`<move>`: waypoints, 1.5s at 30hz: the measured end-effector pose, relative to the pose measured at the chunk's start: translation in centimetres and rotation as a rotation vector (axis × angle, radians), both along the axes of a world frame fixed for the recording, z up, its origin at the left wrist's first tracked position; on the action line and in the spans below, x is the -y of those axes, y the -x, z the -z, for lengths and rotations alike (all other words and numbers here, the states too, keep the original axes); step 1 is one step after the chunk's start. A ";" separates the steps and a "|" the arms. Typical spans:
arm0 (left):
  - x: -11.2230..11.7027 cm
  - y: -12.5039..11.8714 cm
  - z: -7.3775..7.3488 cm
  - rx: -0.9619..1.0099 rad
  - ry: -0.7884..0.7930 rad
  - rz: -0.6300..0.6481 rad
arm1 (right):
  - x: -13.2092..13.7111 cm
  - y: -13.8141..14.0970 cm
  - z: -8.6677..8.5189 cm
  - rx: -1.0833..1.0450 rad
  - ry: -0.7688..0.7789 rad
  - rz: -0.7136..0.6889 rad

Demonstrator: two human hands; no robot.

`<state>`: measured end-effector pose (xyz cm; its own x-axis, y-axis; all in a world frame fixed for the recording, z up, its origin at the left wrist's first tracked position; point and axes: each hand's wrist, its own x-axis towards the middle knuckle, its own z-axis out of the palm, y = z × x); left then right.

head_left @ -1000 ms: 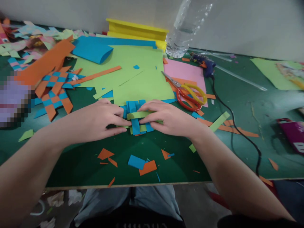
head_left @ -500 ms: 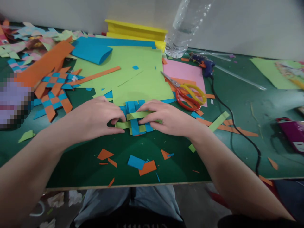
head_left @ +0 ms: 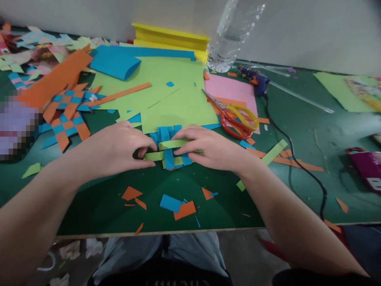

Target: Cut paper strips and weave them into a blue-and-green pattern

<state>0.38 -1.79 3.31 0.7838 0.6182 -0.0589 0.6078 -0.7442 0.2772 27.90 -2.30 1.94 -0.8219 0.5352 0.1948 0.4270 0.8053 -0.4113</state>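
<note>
Blue paper strips (head_left: 169, 158) and light green paper strips cross over and under one another in a small weave near the table's front edge. My left hand (head_left: 126, 145) is closed at the weave's left side, thumb and fingers around the end of a green paper strip (head_left: 157, 156). From the right, my right hand (head_left: 205, 146) has its fingers on the weave, gripping green strips where they cross the blue ones. Its fingertips partly cover the crossings. Just behind the weave lies a large light green sheet (head_left: 178, 107).
Scissors (head_left: 235, 115) with red and yellow handles lie behind my right hand. A glue gun (head_left: 257, 81) trails a black cord. A plastic bottle (head_left: 228, 43) stands at the back. Orange-and-blue woven pieces (head_left: 70, 103) lie left; orange scraps (head_left: 186, 210) lie in front.
</note>
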 end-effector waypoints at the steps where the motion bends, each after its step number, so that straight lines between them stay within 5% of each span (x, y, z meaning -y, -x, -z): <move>1: 0.0 -0.1 0.0 -0.004 0.001 -0.008 | 0.0 0.0 0.0 -0.003 0.000 -0.003; 32: 0.4 -1.1 -0.2 -0.072 -0.100 -0.025 | 0.1 0.0 -0.2 -0.023 -0.020 -0.012; 45: 0.4 -0.9 0.0 -0.060 -0.106 -0.009 | 0.0 0.1 -0.7 -0.021 0.089 -0.013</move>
<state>1.28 -2.14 3.34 0.7755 0.6301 -0.0398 0.6274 -0.7621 0.1597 27.82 -2.32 2.62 -0.8252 0.5404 0.1642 0.4072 0.7707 -0.4902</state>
